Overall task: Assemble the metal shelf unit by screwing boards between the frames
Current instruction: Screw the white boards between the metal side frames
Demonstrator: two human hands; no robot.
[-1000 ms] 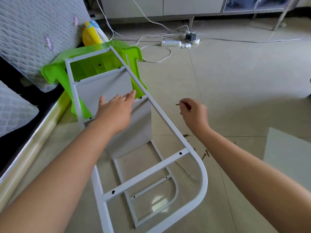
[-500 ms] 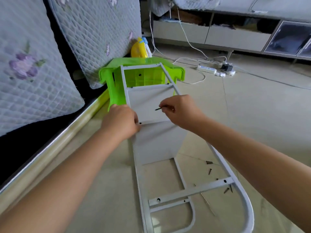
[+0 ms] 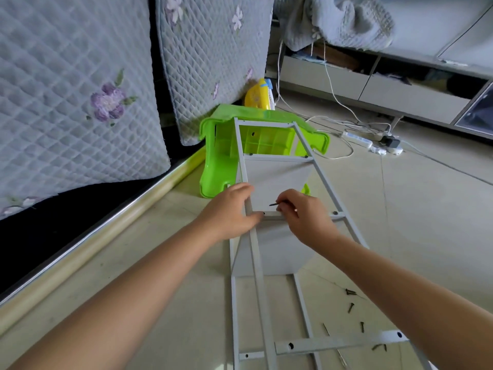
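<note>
left hand is gripping the white frame at centre | right hand is pinching a dark screw over the grey board | loose screws are lying on the floor, lower right

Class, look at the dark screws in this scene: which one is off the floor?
The screw pinched in the right hand, above the white frame. The loose screws all lie on the floor.

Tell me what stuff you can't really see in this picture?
All in the head view:
- The screw's head: the right hand's fingers pinch over it.
- The frame near end: cut off by the bottom edge.
- The board's lower part: covered by both hands and the crossbar.
- The left hand's palm: turned away, gripping the frame's rail.
- Loose screws on the floor: too small to tell details.
</note>
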